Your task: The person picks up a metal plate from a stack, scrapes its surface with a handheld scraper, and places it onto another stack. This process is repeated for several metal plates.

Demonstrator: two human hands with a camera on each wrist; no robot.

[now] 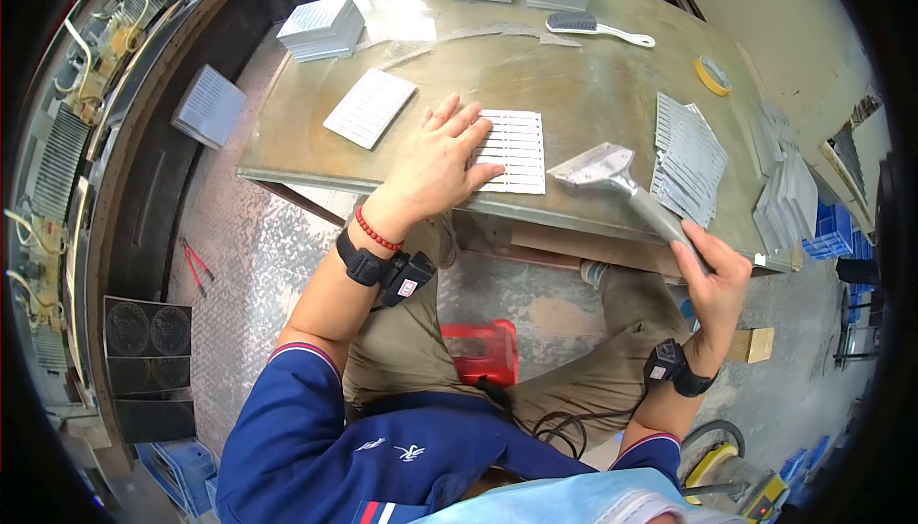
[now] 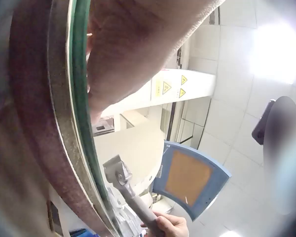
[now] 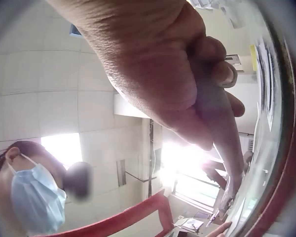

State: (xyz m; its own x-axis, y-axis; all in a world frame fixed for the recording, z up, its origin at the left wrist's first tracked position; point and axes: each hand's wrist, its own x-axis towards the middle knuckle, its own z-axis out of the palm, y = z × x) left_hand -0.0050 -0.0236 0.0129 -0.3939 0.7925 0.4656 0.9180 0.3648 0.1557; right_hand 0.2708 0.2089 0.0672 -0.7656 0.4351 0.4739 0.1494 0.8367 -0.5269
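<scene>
My left hand (image 1: pixel 432 168) rests palm down with fingers spread over the left side of a white sheet (image 1: pixel 517 153) printed or slotted in rows, near the table's front edge. In my right hand (image 1: pixel 715 273) I grip the grey handle of a wide-bladed scraper (image 1: pixel 604 166), its blade pointing left, just right of that sheet. The right wrist view shows the fingers curled round the scraper's handle (image 3: pixel 226 131). A similar white stack (image 1: pixel 371 108) lies left of my left hand. Loose overlapping sheets (image 1: pixel 687 156) lie beyond the scraper, to the right.
On the glass-topped table (image 1: pixel 564 75), a white-handled brush (image 1: pixel 598 29) and a yellow tape roll (image 1: pixel 712 75) lie farther back. Stacks of white sheets (image 1: pixel 322 27) stand along the far side. More sheets (image 1: pixel 786 199) sit at the right edge. A red stool (image 1: pixel 483 352) shows below.
</scene>
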